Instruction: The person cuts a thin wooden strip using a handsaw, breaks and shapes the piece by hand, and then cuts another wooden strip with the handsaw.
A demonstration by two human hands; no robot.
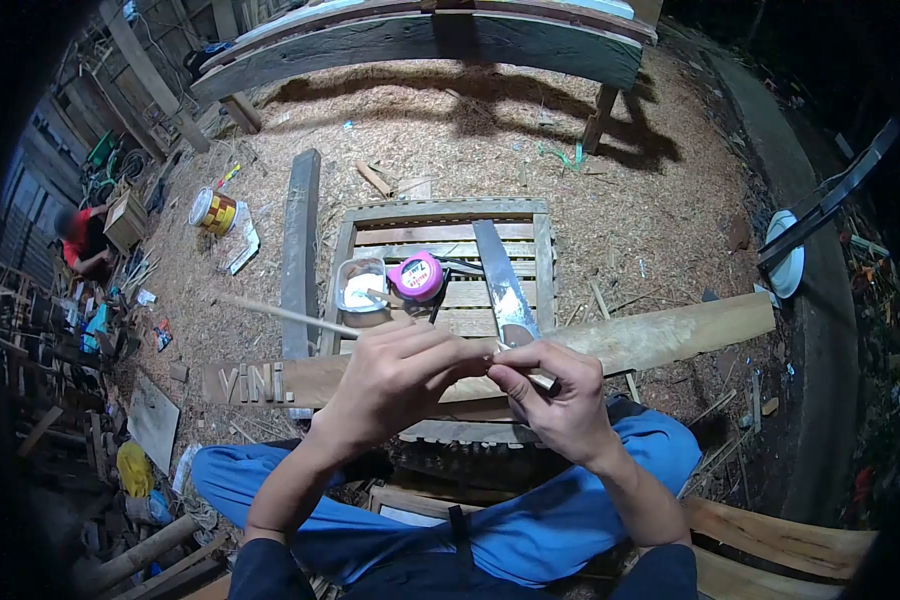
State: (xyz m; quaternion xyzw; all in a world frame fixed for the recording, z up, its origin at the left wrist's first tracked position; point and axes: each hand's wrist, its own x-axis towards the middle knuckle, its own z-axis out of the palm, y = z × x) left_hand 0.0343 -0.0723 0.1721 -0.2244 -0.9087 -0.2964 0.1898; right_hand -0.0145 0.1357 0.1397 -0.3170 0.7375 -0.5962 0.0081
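My left hand (395, 375) is closed around a thin wooden stick (285, 315) that sticks out far to the left. My right hand (560, 395) pinches close beside it, fingertips nearly meeting the left ones; a short wooden end shows under its fingers, in line with the stick. What lies between the fingertips is too small to make out. Below the hands runs a long wooden board (660, 335), with raised wooden letters (255, 383) on its left end. Just beyond the hands, a shiny saw blade (505, 275) lies on a slatted wooden table (450, 208).
A pink tape measure (417, 277) and a plastic tub (361, 286) with white contents sit on the slats. Left are a dark plank (300, 250) and a yellow-brown bucket (213, 211). A workbench (420, 50) stands ahead. A person in red (82, 240) is far left.
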